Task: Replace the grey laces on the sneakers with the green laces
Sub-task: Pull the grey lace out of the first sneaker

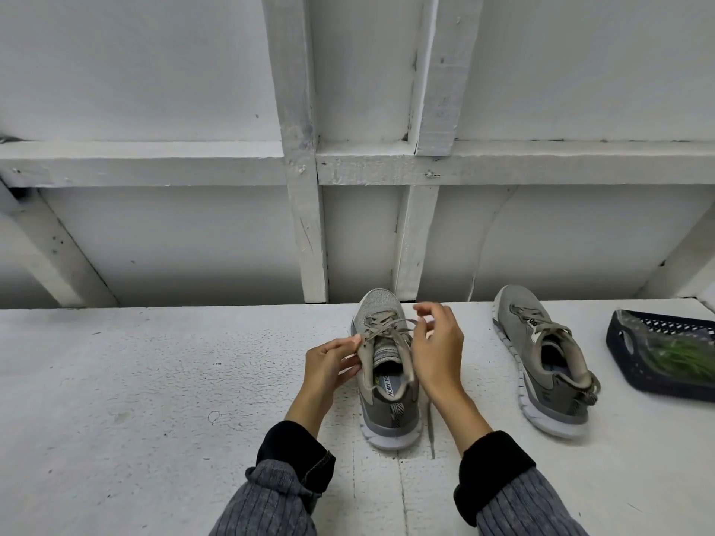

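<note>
A grey sneaker (381, 315) stands on the white table (154, 381), toe pointing away from me, with grey laces (387, 330) threaded through it. My left hand (329, 365) grips the shoe's left side near the top eyelets. Over its right side hovers my right hand (437, 350), fingers curled and blurred, pinching a lace strand near the upper eyelets. One loose grey lace end (430, 427) trails on the table by the heel. A second grey sneaker (541, 357), still laced in grey, lies to the right. Green laces (681, 357) lie in a clear bag inside a dark basket (623, 342).
A white wall with wooden framing (309, 226) rises right behind the table's far edge. The dark basket sits at the right edge of view. The white table surface stretches out to the left of the shoes.
</note>
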### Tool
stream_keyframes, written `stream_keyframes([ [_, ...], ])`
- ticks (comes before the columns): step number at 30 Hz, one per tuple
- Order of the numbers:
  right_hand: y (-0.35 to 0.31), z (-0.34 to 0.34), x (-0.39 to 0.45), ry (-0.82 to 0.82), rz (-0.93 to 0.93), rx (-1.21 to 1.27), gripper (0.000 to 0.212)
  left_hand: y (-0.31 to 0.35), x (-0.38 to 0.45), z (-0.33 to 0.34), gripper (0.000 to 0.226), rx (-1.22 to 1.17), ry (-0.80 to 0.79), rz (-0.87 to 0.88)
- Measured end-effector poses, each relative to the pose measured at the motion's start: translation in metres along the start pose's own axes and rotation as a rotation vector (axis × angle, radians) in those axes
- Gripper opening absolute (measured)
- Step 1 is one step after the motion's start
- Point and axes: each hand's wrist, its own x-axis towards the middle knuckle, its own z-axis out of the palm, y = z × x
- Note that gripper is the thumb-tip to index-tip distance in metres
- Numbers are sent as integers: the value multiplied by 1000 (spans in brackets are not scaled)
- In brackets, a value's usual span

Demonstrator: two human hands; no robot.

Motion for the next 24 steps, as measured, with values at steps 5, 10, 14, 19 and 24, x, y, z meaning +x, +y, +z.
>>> stream_keyframes([
  [5,-8,11,3,-404,-267,-204,23,1,-1,1,10,-14,-8,-14],
  [10,-8,13,3,-520,-320,-492,24,-1,-2,2,9,-19,0,-1],
  [14,-6,14,3,-405,-202,-239,14,-3,-3,2,7,-10,3,19],
  [19,-2,-2,10,62,245,309,13,-3,-4,4,5,11,24,23],
  [24,12,-17,17,221,506,427,16,-4,-3,5,4,9,38,16],
])
